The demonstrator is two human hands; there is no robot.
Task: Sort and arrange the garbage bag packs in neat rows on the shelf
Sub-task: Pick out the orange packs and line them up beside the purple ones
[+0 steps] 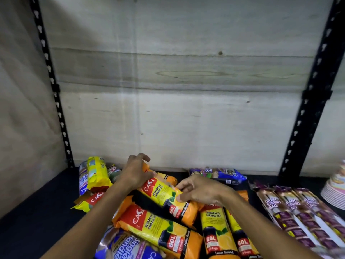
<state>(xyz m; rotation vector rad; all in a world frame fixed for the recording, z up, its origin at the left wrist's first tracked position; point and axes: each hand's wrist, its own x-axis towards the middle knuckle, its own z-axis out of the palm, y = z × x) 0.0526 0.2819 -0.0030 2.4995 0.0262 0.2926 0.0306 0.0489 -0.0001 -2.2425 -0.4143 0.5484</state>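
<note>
**Casa pack held over a jumbled pile**

Casa garbage bag pack [164, 193], a soft, glossy plastic pouch in yellow and orange with a red label band, lies slantwise on top of the heap in the middle of the shelf [37, 212]. The left hand [134, 173] curls over its upper end, fingers bent round the crinkled orange edge. The right hand [197, 189] pinches the pack's side near its middle, thumb and fingertips closed on the film.

Beneath it lie more of the same kind: a second Casa pack [158, 230] tilted across the front, and two upright Casa packs [224, 234] side by side to the right, touching each other. Another red-and-yellow Casa pack [91, 200] pokes out flat at the left, under the left forearm. A blue and white Single Handle pack [123, 247] sits at the front edge, partly cut off.

Behind the left hand stands a plump yellow pack [97, 174], beside a blue-printed one whose wording is unclear. At the back, a blue pack [218, 174] lies flat against the pale wooden back panel [177, 90].

To the right, well apart from the heap, long slim Draw String Bag packs [298, 215] in purple and white lie in a tidy parallel row. Past them, a stack of pale plates [334, 189] shows at the edge. Black slotted metal uprights [306, 116] frame the bay.
</note>
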